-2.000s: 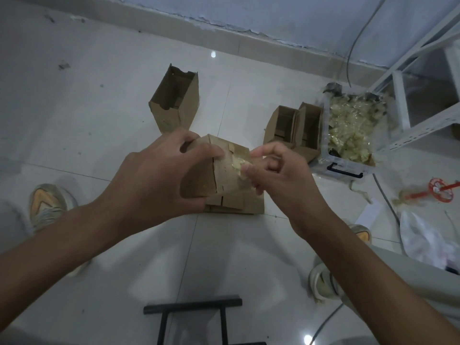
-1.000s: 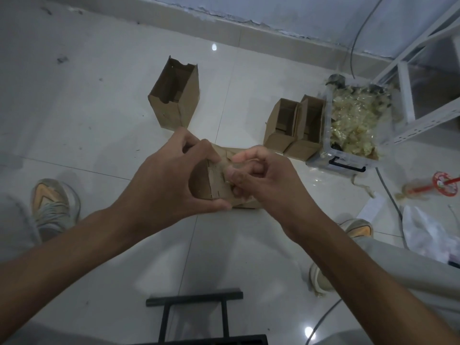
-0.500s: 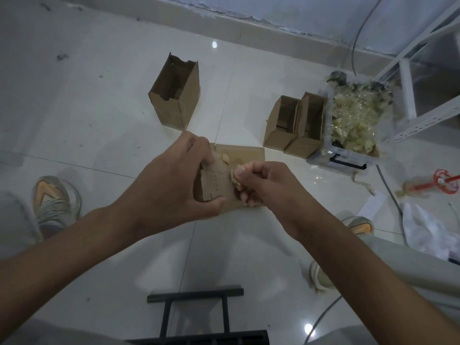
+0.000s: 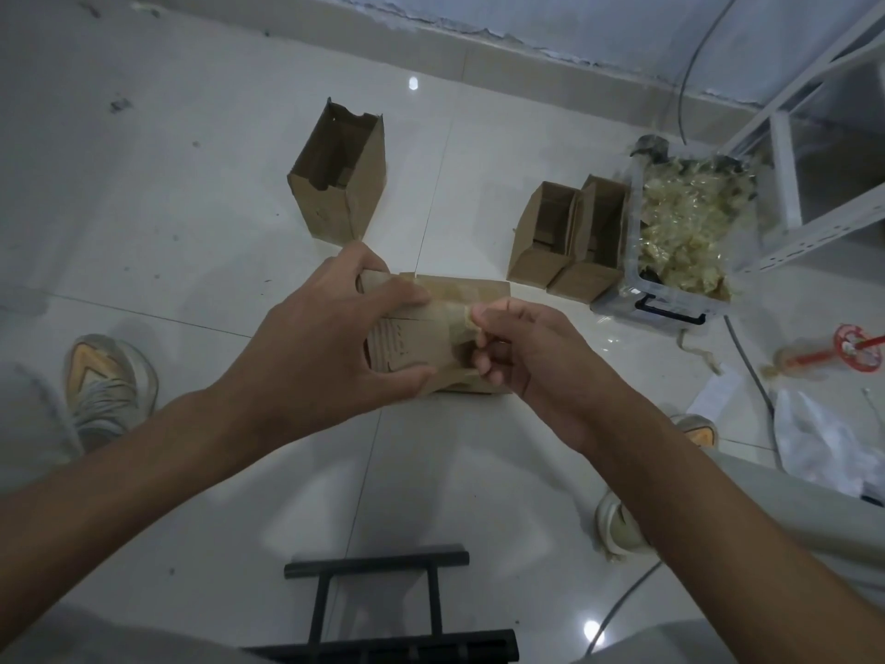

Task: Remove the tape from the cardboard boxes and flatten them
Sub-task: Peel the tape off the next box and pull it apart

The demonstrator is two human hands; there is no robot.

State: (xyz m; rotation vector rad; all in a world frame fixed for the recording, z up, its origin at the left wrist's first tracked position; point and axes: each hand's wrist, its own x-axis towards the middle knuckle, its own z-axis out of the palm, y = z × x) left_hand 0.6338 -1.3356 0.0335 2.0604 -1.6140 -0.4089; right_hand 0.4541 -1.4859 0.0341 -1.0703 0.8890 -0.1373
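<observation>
A: Where's your cardboard box [image 4: 412,342]?
B: Up off the floor [image 4: 191,208]; your left hand [image 4: 325,347] has its fingers curled round it.
A: And the right hand [image 4: 522,352]?
B: Fingers pinching the tape [image 4: 463,319] at its top edge.

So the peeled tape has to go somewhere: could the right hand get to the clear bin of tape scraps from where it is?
Probably yes. The bin sits open-topped on the floor to the right hand's side, with nothing between them. The fingers only need to finish pulling the tape off the box.
</observation>
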